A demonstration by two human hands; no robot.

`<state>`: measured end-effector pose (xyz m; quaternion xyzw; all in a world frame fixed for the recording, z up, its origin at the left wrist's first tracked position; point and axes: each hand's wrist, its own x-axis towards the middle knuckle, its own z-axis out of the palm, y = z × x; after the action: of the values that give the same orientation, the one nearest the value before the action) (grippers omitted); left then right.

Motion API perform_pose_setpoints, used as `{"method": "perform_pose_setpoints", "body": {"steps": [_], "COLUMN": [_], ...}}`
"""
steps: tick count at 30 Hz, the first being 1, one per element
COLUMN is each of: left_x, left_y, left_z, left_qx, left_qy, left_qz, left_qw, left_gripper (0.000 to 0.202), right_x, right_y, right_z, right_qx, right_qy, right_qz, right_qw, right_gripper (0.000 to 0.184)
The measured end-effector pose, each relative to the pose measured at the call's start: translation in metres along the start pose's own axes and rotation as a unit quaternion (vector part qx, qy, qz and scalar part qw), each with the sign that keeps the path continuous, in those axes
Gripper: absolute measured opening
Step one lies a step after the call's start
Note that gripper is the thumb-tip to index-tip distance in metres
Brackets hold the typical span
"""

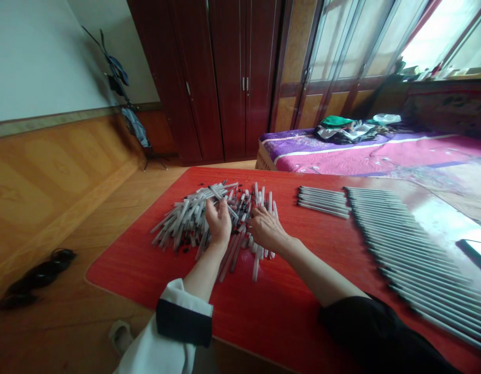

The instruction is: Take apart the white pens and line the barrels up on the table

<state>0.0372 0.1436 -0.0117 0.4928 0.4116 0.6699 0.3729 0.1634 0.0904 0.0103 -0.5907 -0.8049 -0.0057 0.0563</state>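
Left hand (219, 222) grip closed on a pen barrel (214, 192); right hand (267, 228) at the pen-parts pile (188, 215), can't tell its grip.

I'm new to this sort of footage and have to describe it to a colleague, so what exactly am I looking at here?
There's no machine here: just a person's two bare hands. The single picture comes from a camera worn on the head, looking forward and down, so the arms reach in from the bottom. On the red table lies a loose heap of pale tubes mixed with small dark pieces. To the right, a small group of sticks and a longer row of sticks lie neatly side by side. The left hand seems to hold a thin tube. The right hand is at the heap; its grip is hidden.
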Motion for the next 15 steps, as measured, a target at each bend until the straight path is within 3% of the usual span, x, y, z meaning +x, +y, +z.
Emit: {"method": "perform_pose_setpoints", "body": {"steps": [6,15], "left_x": [-0.002,-0.004], "left_y": [0.004,0.002], "left_z": [0.003,0.003], "left_qx": [-0.015,-0.028], "left_qy": [-0.016,-0.041], "left_qz": [-0.018,-0.024], "left_qw": [1.0,0.998], "left_gripper": [0.011,0.015], "right_x": [0.005,0.002], "right_y": [0.008,0.004], "right_z": [0.001,-0.011], "right_qx": [0.001,-0.035], "right_qy": [-0.021,-0.061], "right_qz": [-0.069,-0.105], "right_qw": [0.997,0.992], "right_gripper": [0.021,0.021]}}
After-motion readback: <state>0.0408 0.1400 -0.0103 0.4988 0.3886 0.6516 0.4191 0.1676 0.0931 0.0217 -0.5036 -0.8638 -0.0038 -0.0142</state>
